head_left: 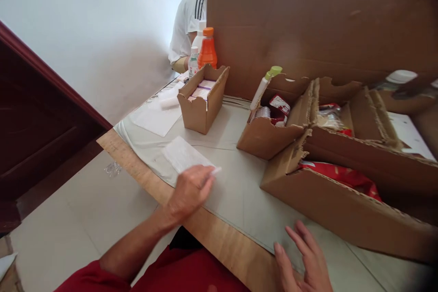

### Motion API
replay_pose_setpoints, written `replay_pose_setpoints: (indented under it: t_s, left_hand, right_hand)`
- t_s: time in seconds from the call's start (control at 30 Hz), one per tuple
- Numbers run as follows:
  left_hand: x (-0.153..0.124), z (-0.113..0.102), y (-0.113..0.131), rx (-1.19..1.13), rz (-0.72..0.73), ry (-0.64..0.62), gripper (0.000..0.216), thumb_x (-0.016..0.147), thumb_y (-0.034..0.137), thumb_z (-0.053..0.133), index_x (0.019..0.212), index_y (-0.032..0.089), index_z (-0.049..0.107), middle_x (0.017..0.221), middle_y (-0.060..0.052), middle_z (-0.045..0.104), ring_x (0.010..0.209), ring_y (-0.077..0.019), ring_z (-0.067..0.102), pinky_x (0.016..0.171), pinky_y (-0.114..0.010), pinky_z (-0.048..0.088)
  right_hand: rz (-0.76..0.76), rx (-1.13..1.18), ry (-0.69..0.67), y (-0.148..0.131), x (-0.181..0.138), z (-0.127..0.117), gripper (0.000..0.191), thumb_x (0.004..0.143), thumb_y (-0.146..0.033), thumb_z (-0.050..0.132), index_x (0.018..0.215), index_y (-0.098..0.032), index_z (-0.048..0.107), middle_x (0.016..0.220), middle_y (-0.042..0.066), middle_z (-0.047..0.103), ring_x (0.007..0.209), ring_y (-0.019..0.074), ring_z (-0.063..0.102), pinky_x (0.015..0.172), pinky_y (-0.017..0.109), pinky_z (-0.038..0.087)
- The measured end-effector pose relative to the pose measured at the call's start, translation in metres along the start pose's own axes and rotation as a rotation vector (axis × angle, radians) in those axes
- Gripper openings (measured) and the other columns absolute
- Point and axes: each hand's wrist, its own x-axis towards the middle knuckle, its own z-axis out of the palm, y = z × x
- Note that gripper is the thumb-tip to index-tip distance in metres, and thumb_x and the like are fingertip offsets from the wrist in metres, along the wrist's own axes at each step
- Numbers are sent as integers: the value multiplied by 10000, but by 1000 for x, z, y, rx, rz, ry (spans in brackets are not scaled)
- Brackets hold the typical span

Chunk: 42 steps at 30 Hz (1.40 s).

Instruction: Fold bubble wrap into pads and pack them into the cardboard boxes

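My left hand (pixel 191 191) is closed near the table's front edge, its thumb and fingers pinched on one end of a thin white sheet (pixel 185 153). The sheet looks soft and slightly see-through, perhaps a foam or plastic sleeve; I cannot tell which. A small white tip of it pokes out past the fingertips. My right hand (pixel 306 260) hovers at the lower right, fingers apart, holding nothing. It is nearest to the front wall of a long cardboard box (pixel 325 200) that has a red package (pixel 342 178) inside.
Ahead stands a small cardboard box (pixel 195 116) of white packets, with another white sheet (pixel 157 118) beside it. Cardboard bins (pixel 267 139) line the right. An orange bottle (pixel 207 50) stands at the back, near a person in a white sleeve (pixel 188 13). A cardboard panel (pixel 308 23) rises behind.
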Motion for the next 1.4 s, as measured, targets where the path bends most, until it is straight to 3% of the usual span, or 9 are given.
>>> replay_pose_setpoints:
  t_s: [0.13,0.23,0.37,0.57,0.7,0.9,1.07,1.27,1.4]
  left_hand:
    - [-37,48,70,-428,199,-401,607,903,345,673,1473,216,508,1394,-115,651,1206,-283,666,1041,-405,555]
    - [-51,53,80,-457,396,-593,510,935,335,631,1428,223,564,1449,-119,612,1339,-298,578,1142,-468,475]
    - [-39,46,36,-234,242,-345,334,962,225,522,1246,249,696,1259,-104,714,1202,-283,641,1065,-522,514]
    - [-20,48,-17,138,187,-217,278,933,210,527,1131,212,723,1155,-125,705,1068,-301,622,961,-498,529]
    - [-22,53,-22,203,191,-238,256,932,205,538,1107,232,722,1160,-108,687,1060,-294,600,951,-475,512]
    - [-19,49,-25,158,228,-252,255,929,237,525,1089,214,722,1145,-111,685,1059,-297,614,947,-457,520]
    - [-17,36,-37,275,90,-67,345,937,370,515,1169,180,687,1204,-159,660,1141,-350,594,1020,-511,481]
    - [-15,34,-50,427,-22,-100,448,895,464,507,1126,120,678,1378,-239,565,1321,-449,465,1058,-625,423]
    - [-16,40,-41,381,-36,-87,234,859,368,508,858,185,655,1338,-190,599,1345,-408,464,1086,-565,419]
  right_hand:
    - [58,6,107,-24,7,-11,359,984,-401,565,1297,-231,612,1466,136,552,1317,324,561,1083,541,457]
    - [104,-39,212,-21,-4,-32,325,986,-338,573,1280,-209,623,1442,151,570,1310,323,566,1083,537,448]
    - [24,-52,240,-27,-15,-45,273,965,-177,577,1219,-241,652,1257,104,682,1145,273,657,989,452,507]
    - [-104,-250,-136,-45,15,4,297,981,-316,574,1222,-166,659,1288,171,651,1053,318,632,861,457,503]
    - [-45,-482,-137,-16,16,8,303,980,-309,528,1199,-171,685,1331,162,642,1020,320,607,818,442,466]
    - [256,-255,164,47,-22,-57,258,960,-311,484,1008,-190,707,1108,118,730,962,267,651,851,412,497]
    - [573,-122,265,51,-36,-89,447,890,-497,586,1150,-152,700,1085,138,729,896,258,669,756,379,520]
    - [457,-271,146,40,-12,-72,596,889,-595,577,1288,-157,642,1285,175,670,1166,359,590,946,508,469]
    - [395,-405,78,40,7,-52,370,898,-461,540,1027,-154,701,1360,197,623,1228,402,539,963,549,420]
